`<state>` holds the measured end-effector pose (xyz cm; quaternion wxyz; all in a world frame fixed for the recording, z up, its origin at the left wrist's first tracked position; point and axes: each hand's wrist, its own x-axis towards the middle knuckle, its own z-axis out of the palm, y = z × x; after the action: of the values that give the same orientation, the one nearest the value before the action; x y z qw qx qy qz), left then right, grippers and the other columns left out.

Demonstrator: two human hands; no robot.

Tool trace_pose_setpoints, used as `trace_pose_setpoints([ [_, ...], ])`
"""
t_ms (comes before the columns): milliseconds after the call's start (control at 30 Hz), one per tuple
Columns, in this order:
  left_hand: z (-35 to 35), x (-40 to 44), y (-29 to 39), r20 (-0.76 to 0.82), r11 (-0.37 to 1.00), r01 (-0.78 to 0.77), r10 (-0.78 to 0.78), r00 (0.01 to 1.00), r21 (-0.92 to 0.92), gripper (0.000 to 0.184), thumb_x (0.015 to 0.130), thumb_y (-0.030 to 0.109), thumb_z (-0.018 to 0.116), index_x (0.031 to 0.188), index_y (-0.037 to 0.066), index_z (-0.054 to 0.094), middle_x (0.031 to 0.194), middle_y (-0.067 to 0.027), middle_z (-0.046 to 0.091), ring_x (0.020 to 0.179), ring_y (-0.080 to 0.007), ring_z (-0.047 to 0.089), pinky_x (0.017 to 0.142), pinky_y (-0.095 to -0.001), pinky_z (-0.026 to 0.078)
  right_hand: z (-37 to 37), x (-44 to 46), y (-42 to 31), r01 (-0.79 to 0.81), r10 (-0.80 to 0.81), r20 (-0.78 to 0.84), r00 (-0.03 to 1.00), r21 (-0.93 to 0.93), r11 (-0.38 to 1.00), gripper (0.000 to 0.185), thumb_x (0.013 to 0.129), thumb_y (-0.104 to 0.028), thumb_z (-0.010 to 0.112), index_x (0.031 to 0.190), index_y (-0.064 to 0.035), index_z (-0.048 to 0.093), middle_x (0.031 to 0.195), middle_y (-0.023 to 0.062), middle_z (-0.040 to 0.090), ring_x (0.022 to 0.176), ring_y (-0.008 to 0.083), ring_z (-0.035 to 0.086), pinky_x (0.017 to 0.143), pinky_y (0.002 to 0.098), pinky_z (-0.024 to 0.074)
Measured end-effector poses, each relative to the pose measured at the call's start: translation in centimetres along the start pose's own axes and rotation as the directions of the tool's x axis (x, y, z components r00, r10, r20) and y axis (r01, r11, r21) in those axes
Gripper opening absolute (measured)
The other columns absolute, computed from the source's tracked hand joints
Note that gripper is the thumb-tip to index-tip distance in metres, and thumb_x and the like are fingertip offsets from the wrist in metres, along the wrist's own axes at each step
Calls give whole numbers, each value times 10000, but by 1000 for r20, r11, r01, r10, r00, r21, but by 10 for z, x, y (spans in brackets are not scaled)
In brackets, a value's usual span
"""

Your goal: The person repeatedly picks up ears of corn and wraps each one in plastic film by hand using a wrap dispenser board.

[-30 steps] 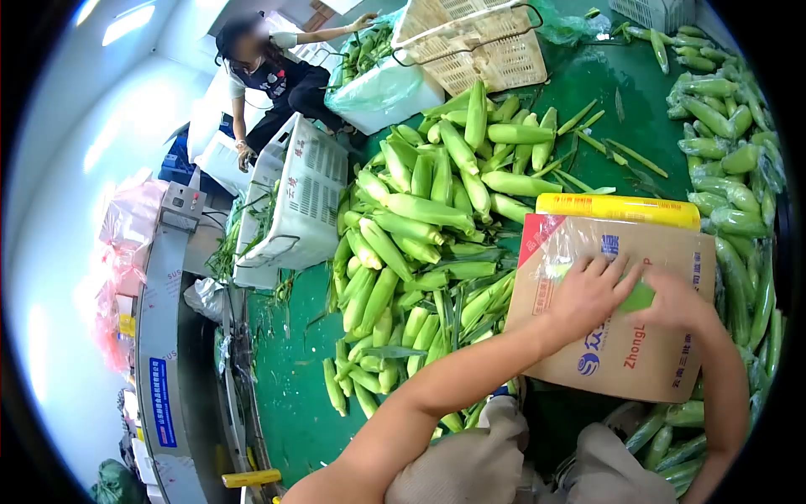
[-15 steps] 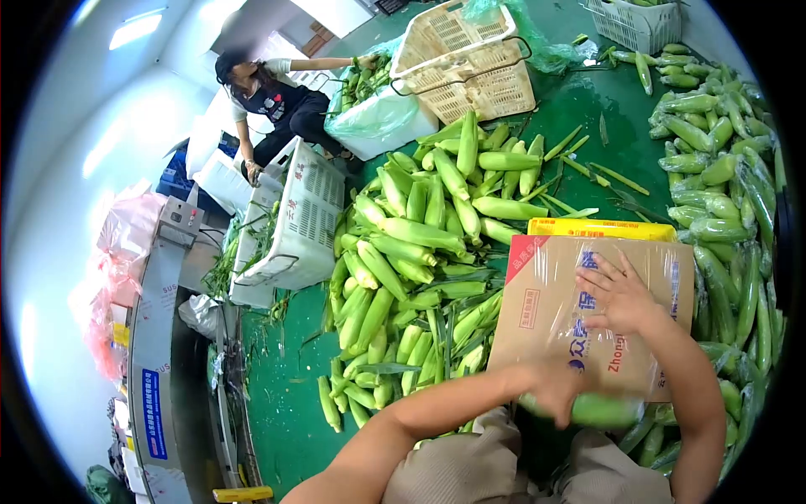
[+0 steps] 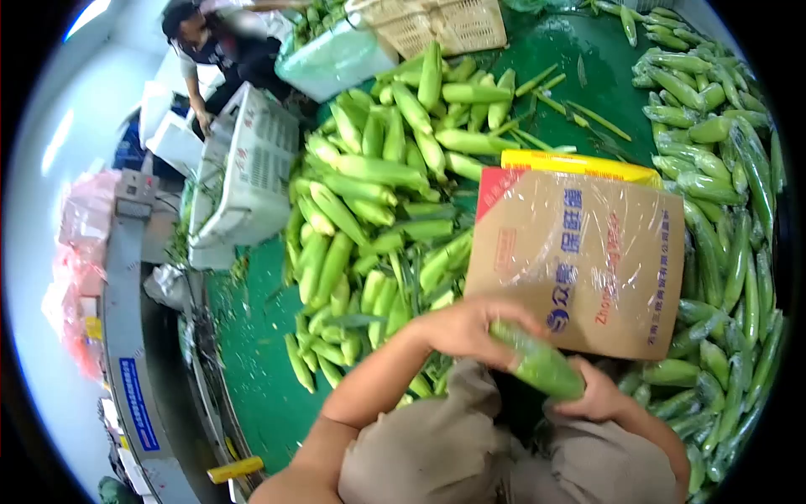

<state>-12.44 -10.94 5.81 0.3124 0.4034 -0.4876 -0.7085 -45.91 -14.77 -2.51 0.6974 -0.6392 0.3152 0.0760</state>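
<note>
Between my two hands is a green ear of corn (image 3: 546,368), still in its husk, with a shine like clear film over it. My left hand (image 3: 485,326) is closed round its upper left end. Fingers of my right hand (image 3: 594,391) grip the lower right end. Just beyond the ear lies a cardboard box (image 3: 579,252) covered in clear film, with blue and red print. A heap of unwrapped corn (image 3: 361,193) spreads to the left of the box. Film-wrapped ears (image 3: 714,185) are piled along the right side.
A yellow package (image 3: 579,166) shows behind the box. At the upper left, a person (image 3: 227,50) sits by a white crate (image 3: 248,172) and a beige crate (image 3: 437,25). A metal machine (image 3: 143,336) stands on the left. Loose husk leaves lie on the green floor (image 3: 260,353).
My right hand has left the top of the box and come down to the ear of corn. My left hand has moved up and left with the ear. The view has shifted too.
</note>
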Motion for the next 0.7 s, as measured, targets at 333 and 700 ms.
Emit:
trace_pose_setpoints([
  [333, -38, 71, -58, -620, 616, 182, 635, 461, 766, 458, 1000, 207, 663, 1405, 27, 547, 1123, -98, 706, 1051, -208, 659, 952, -359, 508, -6, 50, 0, 430, -306, -315, 899, 770, 472, 512, 866, -60, 708, 1346, -107, 539, 1050, 49, 631, 696, 109, 548, 543, 245, 434],
  [700, -324, -121, -162, -885, 565, 744, 52, -463, -356, 830, 780, 437, 797, 1433, 19, 500, 1406, -213, 561, 1253, -383, 547, 1062, -477, 433, -102, 21, 28, 527, -150, -800, 581, 228, 819, 642, 854, -67, 747, 1448, -80, 507, 1151, 23, 583, 994, 143, 569, 863, 287, 496],
])
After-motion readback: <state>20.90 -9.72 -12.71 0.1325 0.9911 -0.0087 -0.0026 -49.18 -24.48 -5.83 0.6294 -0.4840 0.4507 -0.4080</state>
